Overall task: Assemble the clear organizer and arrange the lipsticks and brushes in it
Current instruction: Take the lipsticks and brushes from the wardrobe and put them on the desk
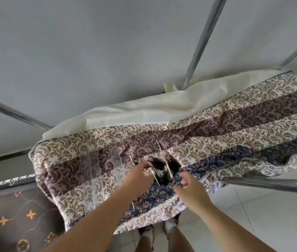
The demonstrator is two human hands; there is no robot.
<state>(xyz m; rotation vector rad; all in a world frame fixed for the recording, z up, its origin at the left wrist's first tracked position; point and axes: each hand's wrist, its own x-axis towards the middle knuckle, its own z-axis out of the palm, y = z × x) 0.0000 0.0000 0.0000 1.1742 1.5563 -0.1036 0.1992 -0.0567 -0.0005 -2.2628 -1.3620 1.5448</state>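
A bundle of makeup brushes (159, 163) with dark bristles and thin silver handles lies on the patterned bed cover (216, 124). My left hand (139, 170) reaches in from the lower left, and its fingertips close on the dark bristle end of the bundle. My right hand (189, 188) hovers just right of the brushes with fingers loosely curled and apart, holding nothing that I can see. The clear organizer (96, 168) lies flat on the cover to the left of my left hand, its see-through ribbed panels faint against the pattern. I cannot make out any lipsticks.
A cream sheet (144, 110) covers the bed's far side. Grey metal frame poles (204, 42) rise behind the bed and another pole (271, 184) runs along the right. A dark flowered mattress (7, 220) is at lower left. My feet (159, 231) stand on the tiled floor.
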